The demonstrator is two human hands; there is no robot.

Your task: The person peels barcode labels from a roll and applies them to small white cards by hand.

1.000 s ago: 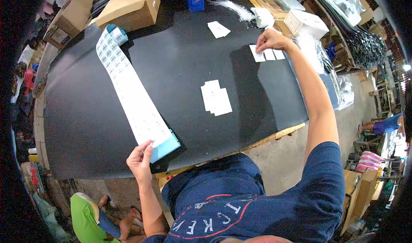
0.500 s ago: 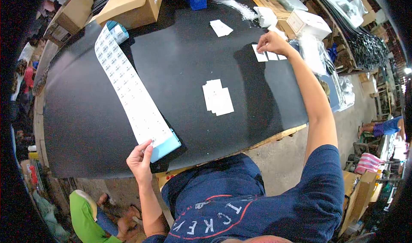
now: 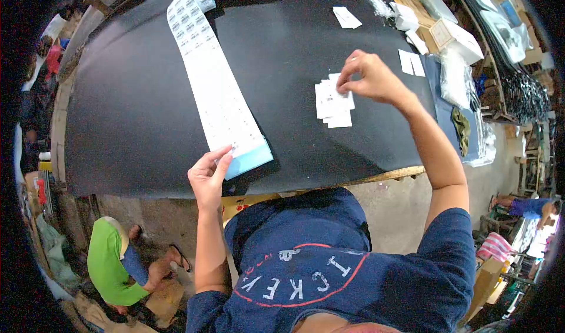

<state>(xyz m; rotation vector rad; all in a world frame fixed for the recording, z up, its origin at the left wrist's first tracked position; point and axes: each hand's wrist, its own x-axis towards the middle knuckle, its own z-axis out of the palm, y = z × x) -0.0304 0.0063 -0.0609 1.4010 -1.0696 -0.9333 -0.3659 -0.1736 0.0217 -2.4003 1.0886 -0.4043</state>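
Observation:
A long strip of printed barcode labels (image 3: 216,86) on light-blue backing (image 3: 250,161) runs across the black table from the far left toward me. My left hand (image 3: 209,171) pinches the strip's near end between thumb and fingers. Over a small overlapping pile of white cards (image 3: 328,106) hovers my right hand (image 3: 376,81). Its thumb and fingertips are closed on a white card (image 3: 335,81) at the pile's upper edge, and they partly hide it. A small printed mark shows on the pile.
Two white cards (image 3: 411,63) lie at the right, and more white cards (image 3: 346,17) farther back. A white box (image 3: 456,40) and plastic bags (image 3: 455,83) crowd the right edge. At lower left sits another person in green (image 3: 112,262).
My right hand has moved from the row of cards at the right to the pile, bringing a card. My left hand stays at the strip's near end. The camera view has shifted.

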